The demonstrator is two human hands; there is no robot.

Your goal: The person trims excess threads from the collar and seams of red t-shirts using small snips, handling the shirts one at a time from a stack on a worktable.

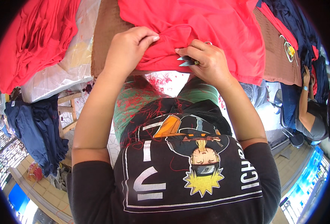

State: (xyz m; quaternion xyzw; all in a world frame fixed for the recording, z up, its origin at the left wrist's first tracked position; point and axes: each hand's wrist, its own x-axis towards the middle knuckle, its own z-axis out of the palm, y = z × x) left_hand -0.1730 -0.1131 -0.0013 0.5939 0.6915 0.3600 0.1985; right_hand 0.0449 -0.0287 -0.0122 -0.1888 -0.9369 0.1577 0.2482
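A red garment (217, 22) lies spread over the work surface in front of me, its near edge hanging toward my lap. My left hand (129, 44) pinches a fold of it between thumb and forefinger. At the right, my right hand (206, 59) is closed around small thread snips (187, 61), whose two pointed blades stick out to the left, apart from each other. The thumb and forefinger of that hand also touch the red cloth. Part of the snips is hidden inside my palm.
Brown cardboard (107, 37) covers the table under the cloth. More red garments (42, 33) are piled at the left, above dark blue clothing (38, 130). Red thread scraps (146, 108) litter my lap. At the right lie a small loop of cord (290, 50), dark clothes and another person's arm (305, 97).
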